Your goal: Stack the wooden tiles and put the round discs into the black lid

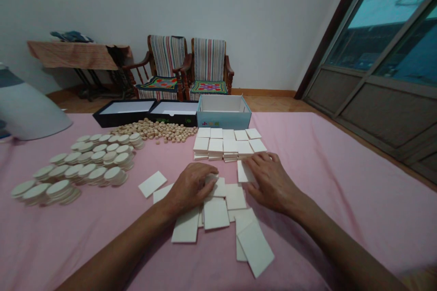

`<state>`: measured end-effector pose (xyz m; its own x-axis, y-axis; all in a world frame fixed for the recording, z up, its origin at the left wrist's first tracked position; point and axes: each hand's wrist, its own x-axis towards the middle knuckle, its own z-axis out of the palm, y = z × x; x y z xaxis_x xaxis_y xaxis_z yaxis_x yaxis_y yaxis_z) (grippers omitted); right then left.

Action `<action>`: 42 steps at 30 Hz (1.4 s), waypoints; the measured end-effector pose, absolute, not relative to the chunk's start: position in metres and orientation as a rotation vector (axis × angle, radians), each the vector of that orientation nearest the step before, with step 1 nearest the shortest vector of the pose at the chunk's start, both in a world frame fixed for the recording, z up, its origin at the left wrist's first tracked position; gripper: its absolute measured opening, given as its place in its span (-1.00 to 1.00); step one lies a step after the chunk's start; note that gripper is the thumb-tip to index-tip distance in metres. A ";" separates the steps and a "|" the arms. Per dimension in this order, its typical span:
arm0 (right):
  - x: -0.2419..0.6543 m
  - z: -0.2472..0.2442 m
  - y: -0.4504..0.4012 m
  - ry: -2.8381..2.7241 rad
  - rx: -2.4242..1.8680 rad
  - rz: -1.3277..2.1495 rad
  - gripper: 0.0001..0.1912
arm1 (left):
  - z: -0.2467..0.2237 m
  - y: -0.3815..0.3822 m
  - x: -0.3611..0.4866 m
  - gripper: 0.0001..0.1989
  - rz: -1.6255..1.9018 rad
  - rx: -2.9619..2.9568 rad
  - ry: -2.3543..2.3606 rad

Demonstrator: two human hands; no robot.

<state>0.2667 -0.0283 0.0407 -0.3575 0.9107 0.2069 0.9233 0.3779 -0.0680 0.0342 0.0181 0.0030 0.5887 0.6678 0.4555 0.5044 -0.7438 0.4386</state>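
My right hand point(271, 177) is closed on a white card point(243, 172), just in front of the right end of the stacked white cards point(215, 145). Those stacks stand in rows before the blue box. Fingers curled, my left hand point(193, 186) rests over the loose white cards point(215, 214) and pinches at one near its thumb; the fingers partly hide that card. More loose cards lie overlapping between and below my hands, with a pair point(256, 248) at the lower right. A single card point(152, 184) lies left of my left hand.
On the pink cloth point(307, 145), stacks of white discs point(97, 158) stand at left. Small wooden beads point(160, 131) are heaped behind them. Two black box parts point(124, 113) and an open light-blue box point(223, 118) line the far edge. A white cone-shaped object point(30, 109) stands far left.
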 end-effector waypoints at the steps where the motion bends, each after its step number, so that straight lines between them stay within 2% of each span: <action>1: 0.269 0.039 -0.023 -2.420 -1.662 -0.134 -0.70 | 0.003 0.019 0.034 -0.80 0.922 2.542 1.012; 8: 0.274 0.026 -0.012 -2.325 -1.624 -0.125 -0.61 | 0.000 0.022 0.032 -0.83 1.076 2.398 1.195; 12: 0.261 0.026 -0.022 -2.339 -1.439 0.175 -0.67 | -0.001 0.023 0.031 -0.83 1.127 2.323 1.268; 17: 0.235 0.025 -0.030 -2.476 -1.204 0.384 -0.55 | 0.000 0.024 0.030 -0.84 1.154 2.271 1.308; 23: 0.219 0.020 -0.025 -2.546 -1.334 0.305 -0.64 | -0.002 0.024 0.030 -0.84 1.174 2.280 1.307; 30: 0.222 0.018 -0.032 -2.359 -1.418 0.251 -0.62 | -0.002 0.025 0.030 -0.84 1.163 2.280 1.321; 33: 0.233 0.023 -0.034 -2.188 -1.597 0.087 -0.61 | -0.001 0.024 0.030 -0.84 1.160 2.275 1.321; 39: 0.246 0.026 -0.023 -2.027 -1.912 -0.210 -0.77 | -0.004 0.025 0.030 -0.83 1.176 2.264 1.286; 42: 0.246 0.023 -0.018 -2.027 -1.961 -0.356 -0.75 | -0.004 0.026 0.030 -0.83 1.181 2.253 1.294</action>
